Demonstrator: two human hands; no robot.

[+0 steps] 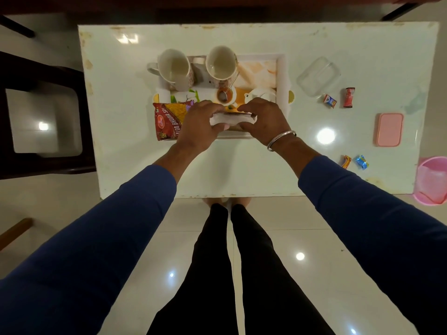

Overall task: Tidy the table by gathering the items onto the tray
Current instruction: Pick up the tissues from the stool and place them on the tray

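A white-rimmed tray (281, 68) sits mid-table. It carries two white mugs (175, 68) (222, 65), a small dish with a tea strainer (225, 95), a white teapot (262, 95) and a red snack packet (168, 119) at its left front. My left hand (197, 124) and my right hand (263, 119) both grip a white flat packet (232, 120) over the tray's front edge. Right of the tray lie a clear glass container (318, 76), a pink lid (389, 129) and several small sweet wrappers (330, 101) (348, 97) (346, 161) (362, 162).
The white table (121, 81) has its near edge just ahead of my legs. A pink plastic jug (433, 180) stands beside the table's right front corner. A dark chair (43, 112) stands to the left.
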